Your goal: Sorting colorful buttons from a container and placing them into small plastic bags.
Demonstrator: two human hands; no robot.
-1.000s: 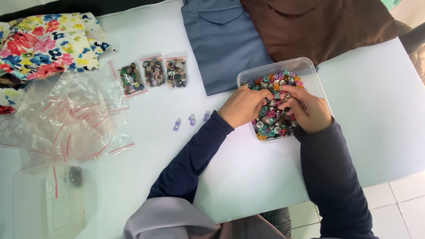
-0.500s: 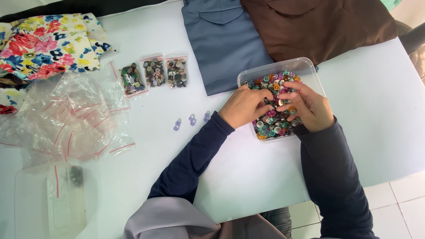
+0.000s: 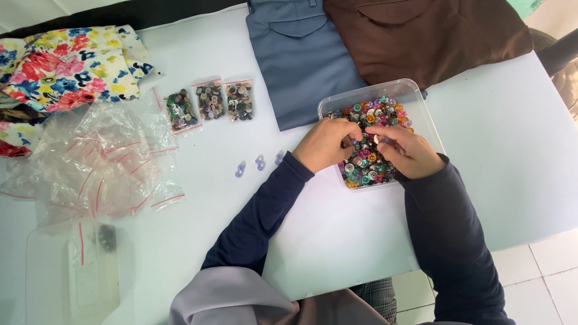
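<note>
View from the head camera, looking down on a white table (image 3: pixel 530 150). The person's left hand (image 3: pixel 325 143) and right hand (image 3: pixel 404 149) both rested inside a clear rectangular plastic container (image 3: pixel 415 96) filled with small round buttons of mixed colours (image 3: pixel 376 114); the container stood on the table just in front of a folded blue-grey garment (image 3: pixel 301 54) and a folded brown garment (image 3: pixel 421 36). Both hands were curled, fingertips drawn together over the middle of the heap; whether either actually pinched a button could not be told, since the fingers hid the contact.

To the left of the container, three small translucent purple buttons (image 3: pixel 260 163) lay apart on the bare table. Beyond them sat three small clear bags packed with buttons (image 3: pixel 209 102), a loose pile of empty clear zip bags with red seal strips (image 3: pixel 102 162), a clear plastic lid (image 3: pixel 78 271) and a floral-print cloth (image 3: pixel 72 63).

The step in hand appeared to be sorting: picking buttons of one kind out of the mixed heap. The next move would seem to call for a fine fingertip pinch on a single purple button, lifted clear without dragging its neighbours, and a short carry leftward to the three already set out.
</note>
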